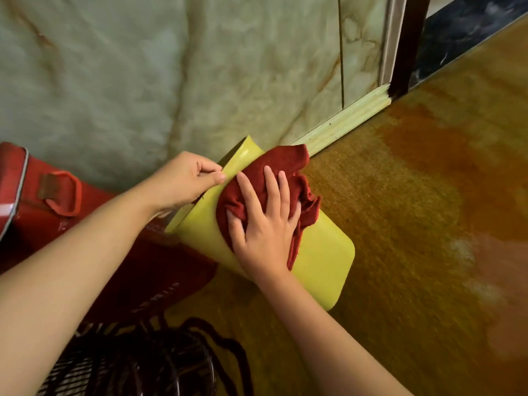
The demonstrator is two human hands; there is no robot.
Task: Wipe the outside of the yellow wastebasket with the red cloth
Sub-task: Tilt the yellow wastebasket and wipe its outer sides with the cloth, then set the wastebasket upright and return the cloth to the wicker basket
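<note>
The yellow wastebasket (323,270) lies tilted on its side in the middle of the head view, its flat base end toward the lower right. My left hand (185,178) pinches its rim at the upper left, thumb and fingers closed on the thin yellow edge. A crumpled red cloth (288,164) lies on the basket's upper side. My right hand (265,221) presses flat on the cloth with fingers spread, holding it against the yellow plastic. The basket's inside is hidden.
A red bag (43,201) with a strap loop sits at the left against the pale marbled wall (143,67). A dark wire fan grille (137,364) is at the bottom. Orange-brown floor (414,224) spreads right; a skirting board (348,121) and dark door frame (408,44) stand beyond.
</note>
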